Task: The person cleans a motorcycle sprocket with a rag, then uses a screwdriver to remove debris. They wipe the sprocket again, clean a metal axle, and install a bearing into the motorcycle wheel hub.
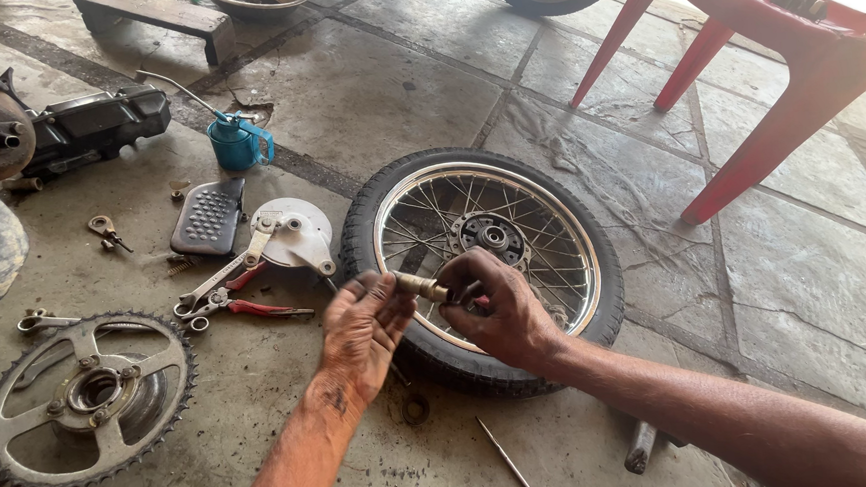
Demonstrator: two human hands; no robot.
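Observation:
A spoked motorcycle wheel (480, 185) with its tyre lies flat on the stone floor, its hub (493, 236) facing up. Above its near rim, my left hand (360, 330) and my right hand (497, 305) both grip a short brass-coloured metal sleeve (422, 287) held level between them. The left fingers pinch its left end; the right fingers wrap its right end, hiding that part.
A large sprocket (87, 395) lies at lower left. Red-handled pliers (247, 307), a spanner (217, 282), a brake plate (292, 232), a foot pedal (208, 217) and a blue oil can (239, 143) lie left of the wheel. A red plastic chair (793, 61) stands at upper right. A thin rod (509, 461) lies near.

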